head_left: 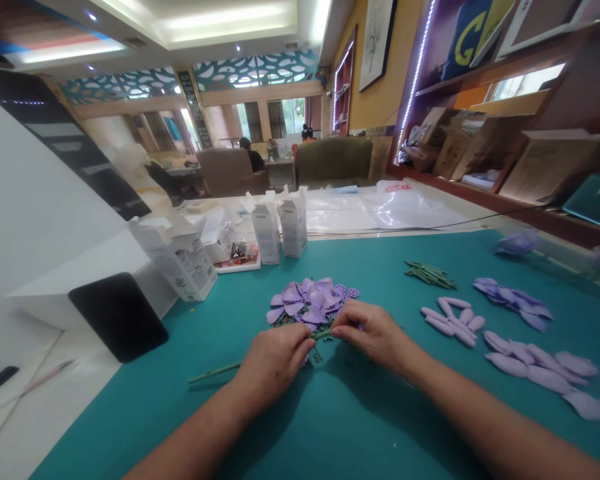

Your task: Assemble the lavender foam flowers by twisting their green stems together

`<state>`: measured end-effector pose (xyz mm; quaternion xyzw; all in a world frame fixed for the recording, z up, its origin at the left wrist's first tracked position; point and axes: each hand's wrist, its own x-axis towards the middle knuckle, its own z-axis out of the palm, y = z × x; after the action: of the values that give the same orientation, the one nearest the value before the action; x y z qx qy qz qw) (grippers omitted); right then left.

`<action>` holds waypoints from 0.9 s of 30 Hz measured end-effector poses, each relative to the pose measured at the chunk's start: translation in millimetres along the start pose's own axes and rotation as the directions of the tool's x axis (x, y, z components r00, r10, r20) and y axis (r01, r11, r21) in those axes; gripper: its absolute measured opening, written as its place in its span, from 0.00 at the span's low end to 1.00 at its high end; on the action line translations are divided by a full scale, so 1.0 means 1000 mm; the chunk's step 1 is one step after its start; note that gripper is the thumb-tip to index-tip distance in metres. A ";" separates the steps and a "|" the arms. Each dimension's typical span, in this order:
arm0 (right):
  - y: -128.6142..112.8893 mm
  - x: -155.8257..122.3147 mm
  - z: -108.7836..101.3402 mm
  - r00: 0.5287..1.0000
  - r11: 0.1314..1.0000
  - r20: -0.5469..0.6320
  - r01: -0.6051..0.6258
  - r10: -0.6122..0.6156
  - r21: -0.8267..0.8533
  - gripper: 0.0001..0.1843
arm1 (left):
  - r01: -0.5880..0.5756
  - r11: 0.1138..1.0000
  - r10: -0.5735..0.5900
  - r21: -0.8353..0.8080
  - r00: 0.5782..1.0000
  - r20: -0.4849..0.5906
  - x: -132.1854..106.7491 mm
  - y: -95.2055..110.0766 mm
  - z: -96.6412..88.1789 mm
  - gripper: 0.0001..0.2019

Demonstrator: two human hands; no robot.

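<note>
My left hand [275, 360] is closed in a pinch around a thin green plastic flower stem [215, 372], whose long end sticks out to the left. Just to the right, my right hand [370, 333] pinches the stem's other end, with fingertips close to those of the left. Whether a small piece sits between the right fingers is hidden. Directly behind both hands lies a heap of purple plastic petals [305, 300] mixed with small green parts. Tiny loose green bits [317, 357] lie on the green mat [360, 433] below the fingertips.
On the right are green stem pieces [430, 274], light purple pods [453, 321], darker petals [513, 303] and pale petals [545, 373]. White boxes [267, 233] and an opened carton [185, 260] stand at the back left. A black tablet-like panel [119, 317] leans at left. People sit far behind.
</note>
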<state>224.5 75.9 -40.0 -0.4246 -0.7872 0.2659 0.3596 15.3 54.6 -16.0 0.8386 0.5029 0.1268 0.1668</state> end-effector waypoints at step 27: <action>-0.011 0.006 -0.071 0.919 0.922 0.120 -0.358 0.376 -0.150 0.18 | -0.002 0.997 0.002 -0.079 1.000 0.003 0.004 -0.001 0.000 0.13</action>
<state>273.1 83.4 12.1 -0.5659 -0.7328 0.3094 0.2170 16.2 58.5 -16.2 0.8320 0.4964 0.1453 0.2005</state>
